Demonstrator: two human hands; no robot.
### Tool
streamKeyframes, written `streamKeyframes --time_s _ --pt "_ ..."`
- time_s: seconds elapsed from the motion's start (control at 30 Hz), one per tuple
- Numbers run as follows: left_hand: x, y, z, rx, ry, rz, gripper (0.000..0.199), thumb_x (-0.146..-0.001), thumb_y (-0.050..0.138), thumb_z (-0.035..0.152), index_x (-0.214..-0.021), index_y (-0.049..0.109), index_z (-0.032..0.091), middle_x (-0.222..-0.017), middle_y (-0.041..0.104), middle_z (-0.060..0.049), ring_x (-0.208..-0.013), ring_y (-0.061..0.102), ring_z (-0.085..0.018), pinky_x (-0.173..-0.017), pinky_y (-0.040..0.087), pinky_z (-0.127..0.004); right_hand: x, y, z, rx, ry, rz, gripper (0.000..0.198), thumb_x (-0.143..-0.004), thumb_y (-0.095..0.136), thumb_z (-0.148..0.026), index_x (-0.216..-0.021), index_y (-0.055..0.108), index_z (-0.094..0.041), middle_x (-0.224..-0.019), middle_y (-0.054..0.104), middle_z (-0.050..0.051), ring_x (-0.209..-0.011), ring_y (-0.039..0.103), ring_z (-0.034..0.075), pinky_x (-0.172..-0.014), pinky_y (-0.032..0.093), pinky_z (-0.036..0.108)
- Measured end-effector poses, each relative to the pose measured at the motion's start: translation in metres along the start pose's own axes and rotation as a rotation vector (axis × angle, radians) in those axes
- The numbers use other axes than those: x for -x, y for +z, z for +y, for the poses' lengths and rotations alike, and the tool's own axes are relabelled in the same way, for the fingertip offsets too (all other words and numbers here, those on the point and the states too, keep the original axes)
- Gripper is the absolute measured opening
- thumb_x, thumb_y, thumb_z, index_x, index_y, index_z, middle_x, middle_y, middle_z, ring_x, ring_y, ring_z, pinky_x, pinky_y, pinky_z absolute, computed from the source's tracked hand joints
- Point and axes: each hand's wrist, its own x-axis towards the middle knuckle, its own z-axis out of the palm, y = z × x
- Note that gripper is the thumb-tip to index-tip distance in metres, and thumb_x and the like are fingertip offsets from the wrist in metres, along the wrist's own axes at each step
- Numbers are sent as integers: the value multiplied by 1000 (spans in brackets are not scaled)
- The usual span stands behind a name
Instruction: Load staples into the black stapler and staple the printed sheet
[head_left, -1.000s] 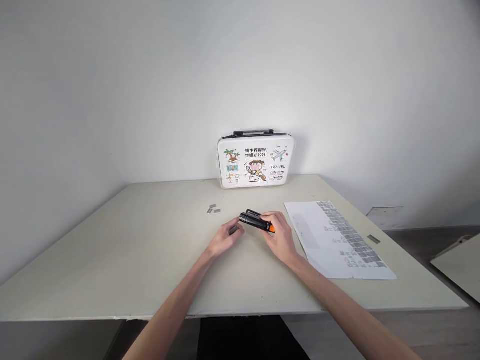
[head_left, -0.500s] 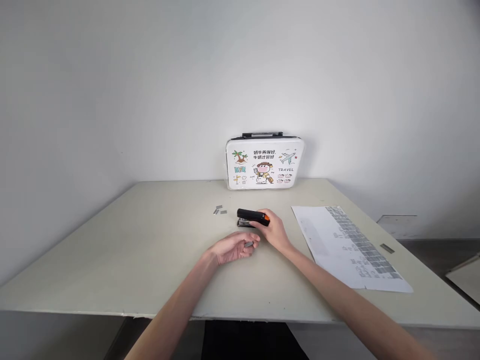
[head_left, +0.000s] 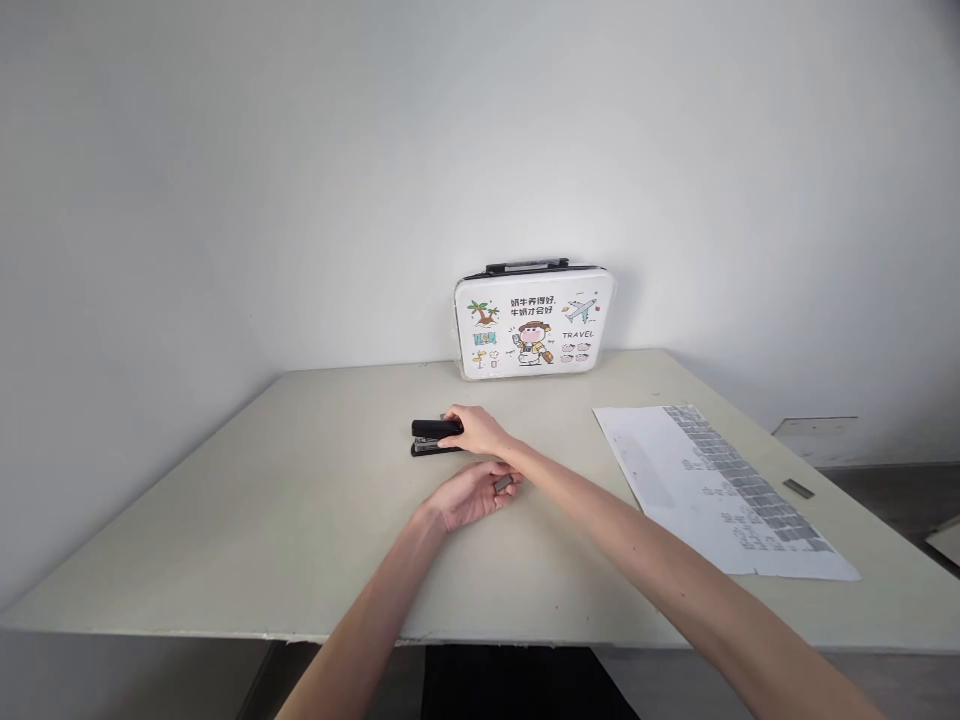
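Observation:
A black stapler (head_left: 429, 430) is low over or on the table at the middle, its front end pointing left. My right hand (head_left: 474, 431) is closed around its rear end, and the orange part there is covered by the fingers. Nearer to me, my left hand (head_left: 474, 496) lies on its back edge with curled fingers closed on a small grey strip of staples (head_left: 503, 484). The right forearm passes just beside the left fingertips. The loose staple strips on the table are mostly hidden behind the right hand and stapler.
A white case (head_left: 534, 325) with cartoon prints leans against the wall at the back. To the right lies a sheet of paper (head_left: 652, 475) with rows of grey strips along one side. Beyond it, another staple strip (head_left: 798, 488) lies near the table's right edge.
My right hand has carried the stapler to the left, in front of the loose staple strips. My left hand stays nearly in place with its strip. The view has shifted slightly.

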Motion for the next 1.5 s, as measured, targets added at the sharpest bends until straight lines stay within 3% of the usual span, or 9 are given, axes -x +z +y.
streamKeyframes --time_s 0.23,0.33,0.47,0.67,0.8,0.9,1.13,1.33,1.5 --pt "-9 -9 -1 263 134 140 34 -103 53 36 -112 70 8 -121 67 -21 -117 65 -27 -103 50 -36 41 -49 -16 122 -123 132 20 -103 51 -35 -113 63 -23 -116 69 9 -110 64 22 -97 50 40" --pt "-11 -10 -1 325 137 172 40 -105 47 41 -116 69 10 -121 69 -21 -119 66 -28 -108 50 -41 72 -70 -19 182 -214 41 12 -99 60 -33 -106 67 -26 -113 69 7 -112 62 23 -96 51 40" --pt "-12 -13 -1 267 85 128 53 -106 39 52 -115 70 10 -116 71 -20 -113 68 -27 -103 52 -41 100 -83 -12 251 -289 -105 10 -86 78 -26 -93 72 -28 -126 65 6 -122 58 28 -96 52 44" --pt "-13 -14 -3 208 48 66 57 -107 40 53 -107 73 7 -108 72 -18 -97 71 -22 -102 51 -36 111 -83 -2 302 -305 -147 8 -89 75 -20 -89 72 -27 -128 65 6 -121 58 27 -97 51 47" --pt "-12 -11 -1 159 36 15 55 -104 47 54 -113 71 5 -120 69 -22 -108 70 -26 -105 50 -38 113 -85 -3 310 -302 -138 8 -90 75 -20 -89 71 -27 -127 66 5 -118 60 26 -97 52 47" --pt "-11 -7 1 175 56 55 54 -103 51 53 -121 68 5 -132 64 -25 -122 65 -30 -110 48 -41 121 -92 -7 303 -287 -99 4 -92 73 -24 -93 71 -28 -124 67 5 -117 62 26 -98 52 47" --pt "-13 -7 5 224 258 279 25 -94 64 20 -118 66 18 -149 51 -14 -132 60 -38 -117 46 -48 176 -147 4 309 -65 182 11 -96 65 -41 -98 70 -32 -124 68 3 -114 65 25 -96 53 44" --pt "-14 -6 5 187 299 348 24 -91 68 17 -115 66 20 -158 40 -9 -133 59 -36 -116 48 -46 234 -228 64 575 225 490 28 -94 58 -52 -95 70 -27 -116 71 7 -111 64 30 -99 48 47" --pt "-13 0 9 194 312 411 11 -91 67 15 -102 67 18 -154 43 -10 -129 62 -35 -113 50 -42 277 -283 118 766 557 629 39 -86 54 -58 -91 72 -24 -114 72 14 -102 66 36 -78 51 48"
